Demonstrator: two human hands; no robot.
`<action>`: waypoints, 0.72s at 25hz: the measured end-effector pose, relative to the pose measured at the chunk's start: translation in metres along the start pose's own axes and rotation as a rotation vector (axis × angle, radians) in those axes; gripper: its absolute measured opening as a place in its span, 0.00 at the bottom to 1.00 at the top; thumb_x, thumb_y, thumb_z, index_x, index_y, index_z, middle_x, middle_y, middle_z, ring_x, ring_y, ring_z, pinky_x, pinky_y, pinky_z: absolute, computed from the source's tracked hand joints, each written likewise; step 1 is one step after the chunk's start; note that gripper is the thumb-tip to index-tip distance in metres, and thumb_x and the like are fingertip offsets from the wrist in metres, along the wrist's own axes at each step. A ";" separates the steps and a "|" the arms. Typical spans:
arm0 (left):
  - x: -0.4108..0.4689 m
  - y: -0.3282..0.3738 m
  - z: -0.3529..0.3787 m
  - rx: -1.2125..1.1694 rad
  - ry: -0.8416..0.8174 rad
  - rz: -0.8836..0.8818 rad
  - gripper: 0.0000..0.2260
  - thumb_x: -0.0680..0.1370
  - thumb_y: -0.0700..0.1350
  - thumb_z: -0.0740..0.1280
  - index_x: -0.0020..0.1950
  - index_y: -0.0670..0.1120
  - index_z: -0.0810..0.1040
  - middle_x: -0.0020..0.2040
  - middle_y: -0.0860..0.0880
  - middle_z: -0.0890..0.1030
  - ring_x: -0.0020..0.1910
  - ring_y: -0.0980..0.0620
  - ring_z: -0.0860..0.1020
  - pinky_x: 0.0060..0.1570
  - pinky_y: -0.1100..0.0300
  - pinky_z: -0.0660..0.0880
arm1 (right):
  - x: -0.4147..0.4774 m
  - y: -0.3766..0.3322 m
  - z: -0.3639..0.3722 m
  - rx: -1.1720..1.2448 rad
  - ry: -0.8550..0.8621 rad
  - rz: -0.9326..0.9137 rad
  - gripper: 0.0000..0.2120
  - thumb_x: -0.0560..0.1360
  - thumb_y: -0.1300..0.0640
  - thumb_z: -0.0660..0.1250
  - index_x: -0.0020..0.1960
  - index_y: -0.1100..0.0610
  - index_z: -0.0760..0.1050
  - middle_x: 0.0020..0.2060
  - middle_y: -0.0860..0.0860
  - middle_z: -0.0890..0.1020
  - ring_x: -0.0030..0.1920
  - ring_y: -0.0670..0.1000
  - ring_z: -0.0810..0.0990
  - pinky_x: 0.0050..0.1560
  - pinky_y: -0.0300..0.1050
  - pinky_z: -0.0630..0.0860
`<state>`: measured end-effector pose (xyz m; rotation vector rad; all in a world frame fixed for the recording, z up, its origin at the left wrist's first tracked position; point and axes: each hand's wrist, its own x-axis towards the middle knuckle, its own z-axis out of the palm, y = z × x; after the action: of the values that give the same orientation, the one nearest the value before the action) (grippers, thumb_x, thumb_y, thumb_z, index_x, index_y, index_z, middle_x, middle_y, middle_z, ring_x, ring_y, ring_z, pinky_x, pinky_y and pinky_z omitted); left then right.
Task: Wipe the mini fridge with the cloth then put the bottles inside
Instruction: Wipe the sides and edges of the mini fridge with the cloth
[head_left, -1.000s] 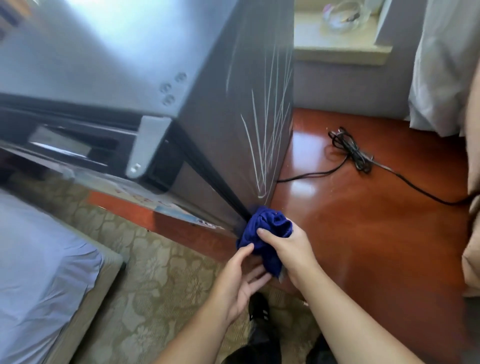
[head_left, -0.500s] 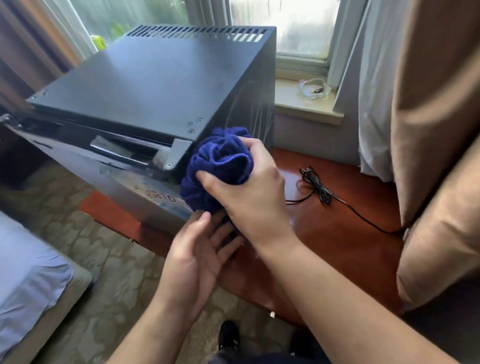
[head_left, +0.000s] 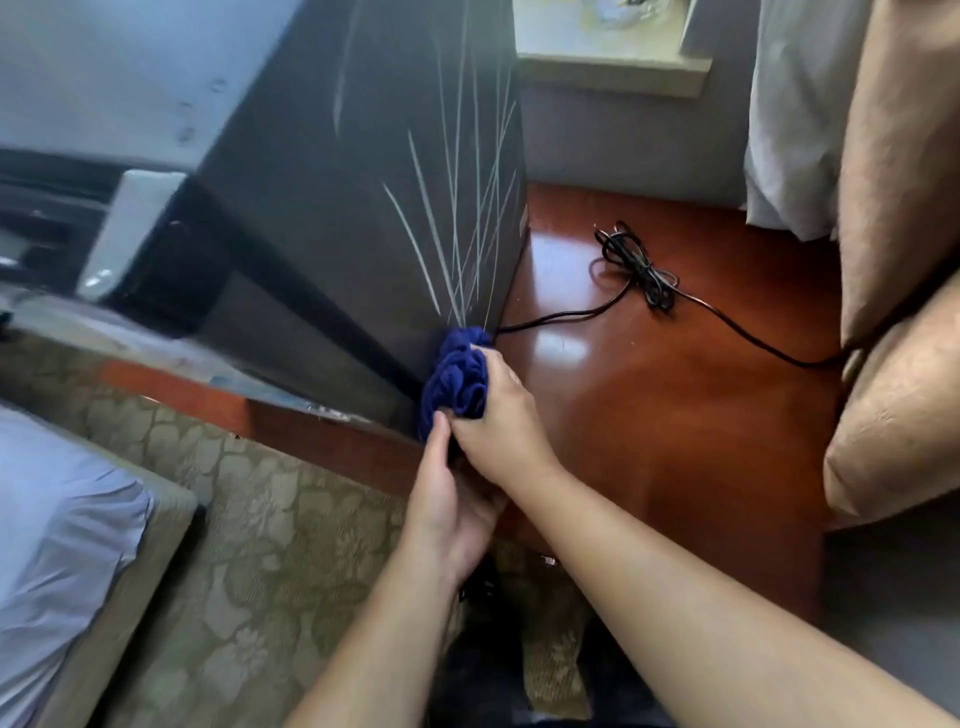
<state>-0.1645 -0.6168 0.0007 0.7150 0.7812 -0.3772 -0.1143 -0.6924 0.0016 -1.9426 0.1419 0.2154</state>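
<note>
The black mini fridge (head_left: 332, 197) stands on a polished red-brown wooden platform (head_left: 649, 405), its right side wall marked with pale scratches. A bunched dark blue cloth (head_left: 454, 376) presses against the bottom of that side wall, near the platform. My right hand (head_left: 498, 421) is closed around the cloth. Just below it, my left hand (head_left: 447, 504) has its fingertips touching the cloth's lower end, palm turned toward the right wrist. The fridge door is ajar at the left. No bottles are in view.
A black power cord (head_left: 639, 270) lies coiled on the platform right of the fridge. Beige curtains (head_left: 893, 260) hang at the right, a windowsill (head_left: 613, 67) sits behind. A bed corner (head_left: 62, 530) and patterned carpet (head_left: 270, 545) lie at the lower left.
The cloth was at the fridge's bottom corner, then up by the top edge, and is now back down at the bottom of the side wall. Both hands moved with it.
</note>
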 end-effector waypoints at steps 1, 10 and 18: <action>0.017 -0.007 -0.002 0.010 0.036 -0.053 0.27 0.82 0.62 0.58 0.72 0.45 0.76 0.67 0.40 0.81 0.68 0.42 0.78 0.74 0.44 0.67 | 0.010 0.015 0.002 -0.046 -0.051 0.051 0.32 0.70 0.59 0.74 0.72 0.55 0.69 0.67 0.54 0.78 0.67 0.56 0.76 0.66 0.47 0.73; 0.101 -0.025 -0.015 -0.013 0.179 -0.175 0.25 0.83 0.59 0.60 0.71 0.43 0.77 0.64 0.39 0.82 0.66 0.39 0.78 0.67 0.45 0.74 | 0.080 0.074 0.015 -0.255 -0.261 0.220 0.23 0.73 0.59 0.70 0.67 0.58 0.72 0.63 0.56 0.80 0.65 0.59 0.77 0.62 0.46 0.73; 0.055 0.027 0.067 -0.185 -0.058 -0.020 0.21 0.83 0.56 0.61 0.67 0.44 0.79 0.57 0.42 0.85 0.49 0.45 0.84 0.55 0.51 0.78 | 0.089 -0.027 -0.057 -0.223 0.000 -0.129 0.17 0.69 0.55 0.75 0.57 0.53 0.79 0.51 0.51 0.86 0.55 0.54 0.82 0.53 0.44 0.75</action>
<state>-0.0793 -0.6482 0.0046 0.5214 0.7577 -0.3377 -0.0169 -0.7346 0.0272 -2.1652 -0.0088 0.1509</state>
